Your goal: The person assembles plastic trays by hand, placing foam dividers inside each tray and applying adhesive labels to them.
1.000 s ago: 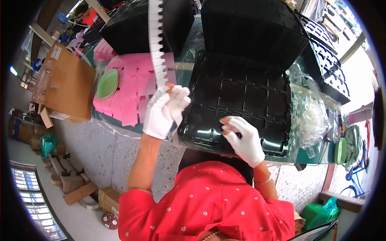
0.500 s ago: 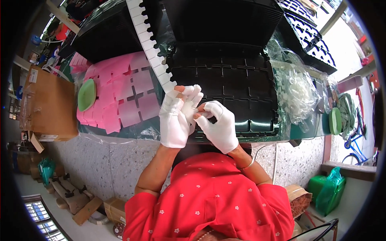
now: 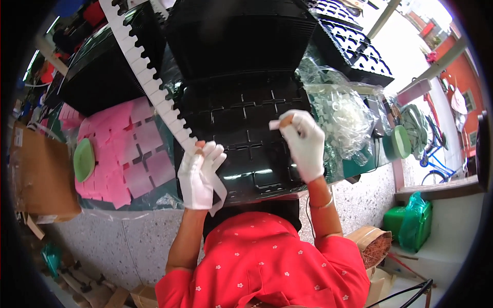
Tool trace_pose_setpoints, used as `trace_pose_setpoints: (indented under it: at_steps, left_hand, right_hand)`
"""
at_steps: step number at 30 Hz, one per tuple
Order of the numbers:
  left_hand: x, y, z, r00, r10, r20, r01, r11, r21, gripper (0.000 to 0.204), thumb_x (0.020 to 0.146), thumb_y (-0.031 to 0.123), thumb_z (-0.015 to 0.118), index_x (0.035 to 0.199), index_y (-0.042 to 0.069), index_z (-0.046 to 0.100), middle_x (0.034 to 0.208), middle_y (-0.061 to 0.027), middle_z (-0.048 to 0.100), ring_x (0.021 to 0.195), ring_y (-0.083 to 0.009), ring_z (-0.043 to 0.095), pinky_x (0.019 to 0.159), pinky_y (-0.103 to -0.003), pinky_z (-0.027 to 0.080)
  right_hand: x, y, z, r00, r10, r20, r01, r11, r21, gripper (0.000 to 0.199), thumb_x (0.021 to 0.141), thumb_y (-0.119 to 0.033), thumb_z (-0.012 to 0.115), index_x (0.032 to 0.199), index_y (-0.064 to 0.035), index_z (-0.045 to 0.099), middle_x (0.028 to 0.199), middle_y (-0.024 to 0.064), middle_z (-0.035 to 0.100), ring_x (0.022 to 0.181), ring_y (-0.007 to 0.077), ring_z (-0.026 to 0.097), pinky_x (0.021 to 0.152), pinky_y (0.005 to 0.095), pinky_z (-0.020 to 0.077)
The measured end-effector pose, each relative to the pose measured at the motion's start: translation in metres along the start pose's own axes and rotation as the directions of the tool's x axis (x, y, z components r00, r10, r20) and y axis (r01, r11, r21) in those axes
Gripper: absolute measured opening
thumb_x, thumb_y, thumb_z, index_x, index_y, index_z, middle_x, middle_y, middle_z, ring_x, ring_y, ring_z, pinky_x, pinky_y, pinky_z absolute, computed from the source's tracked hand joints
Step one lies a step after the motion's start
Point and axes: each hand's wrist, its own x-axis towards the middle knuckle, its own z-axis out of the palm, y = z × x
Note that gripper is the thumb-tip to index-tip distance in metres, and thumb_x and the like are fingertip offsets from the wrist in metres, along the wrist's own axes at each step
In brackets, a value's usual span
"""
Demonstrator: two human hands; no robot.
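My left hand, in a white glove with bare fingertips, holds the near end of a long white notched strip between thumb and fingers. The strip slants away to the far left. A pale flat band hangs beside that palm; where it begins is hidden. My right hand, gloved the same way, pinches a small pale piece above a black moulded tray. The tray has cross-shaped ridges and lies in front of me.
Tall stacks of black trays stand behind. Pink notched sheets and a green dish lie left, beside a cardboard box. A clear plastic bag with white pieces and another green dish are at right.
My hands have parted. The right moved right over the tray with the small pale piece; the left went down and left with the strip. The whole view has shifted.
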Motion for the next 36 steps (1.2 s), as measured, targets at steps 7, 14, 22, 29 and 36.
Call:
trace_pose_setpoints:
  at_steps: [7, 14, 22, 29, 36]
  left_hand:
    - [-0.01, -0.003, 0.002, 0.999, 0.037, 0.027, -0.042, 0.975, 0.22, 0.023, 0.102, 0.013, 0.051, 0.119, 0.003, 0.062, 0.107, -0.0159, 0.07, 0.097, -0.0294, 0.071, 0.09, -0.043, 0.058]
    - [-0.008, -0.002, -0.009, 0.998, 0.046, 0.03, -0.052, 0.969, 0.243, 0.023, 0.102, 0.012, 0.05, 0.119, 0.002, 0.062, 0.108, -0.0167, 0.071, 0.097, -0.0291, 0.071, 0.09, -0.042, 0.058]
    - [0.002, 0.0, 0.001, 0.999, -0.031, 0.029, 0.028, 0.994, 0.107, 0.026, 0.102, 0.014, 0.047, 0.12, 0.001, 0.06, 0.111, -0.0183, 0.069, 0.104, -0.0317, 0.069, 0.095, -0.045, 0.055]
    - [0.019, -0.012, 0.027, 0.982, -0.071, 0.174, 0.099, 0.983, -0.158, 0.03, 0.101, 0.013, 0.042, 0.125, 0.003, 0.058, 0.15, -0.0153, 0.046, 0.14, -0.0293, 0.042, 0.111, -0.043, 0.034]
    - [0.01, -0.02, 0.047, 0.986, -0.108, 0.127, 0.116, 0.991, -0.058, 0.029, 0.103, 0.016, 0.042, 0.128, 0.007, 0.053, 0.154, -0.0127, 0.041, 0.143, -0.027, 0.037, 0.113, -0.042, 0.037]
  right_hand:
    - [0.112, 0.134, -0.022, 0.997, 0.077, -0.021, -0.078, 0.877, -0.474, 0.01, 0.077, -0.018, 0.072, 0.081, -0.0101, 0.077, 0.104, 0.0075, 0.069, 0.1, 0.0273, 0.063, 0.088, 0.0365, 0.0503]
    - [0.127, 0.117, -0.002, 0.989, 0.142, 0.043, -0.048, 0.576, -0.816, 0.014, 0.073, -0.029, 0.079, 0.079, -0.0165, 0.077, 0.105, 0.0027, 0.068, 0.103, 0.0316, 0.059, 0.086, 0.0417, 0.0491]
    - [0.122, 0.107, -0.006, 0.999, 0.037, 0.033, 0.01, 0.505, -0.863, 0.045, 0.075, -0.037, 0.08, 0.108, -0.0091, 0.071, 0.117, 0.0114, 0.064, 0.114, 0.0317, 0.058, 0.094, 0.0441, 0.0474]
    - [0.014, -0.008, 0.023, 0.881, 0.029, 0.471, -0.008, 0.999, -0.047, 0.02, 0.078, -0.002, 0.073, 0.097, 0.0002, 0.07, 0.095, 0.0087, 0.064, 0.078, 0.0158, 0.064, 0.074, 0.0278, 0.0518]
    - [-0.03, 0.0, 0.051, 0.945, -0.008, 0.326, 0.028, 0.998, -0.056, 0.022, 0.074, -0.003, 0.078, 0.093, -0.0008, 0.067, 0.086, 0.0073, 0.064, 0.073, 0.0154, 0.063, 0.069, 0.0276, 0.0523]
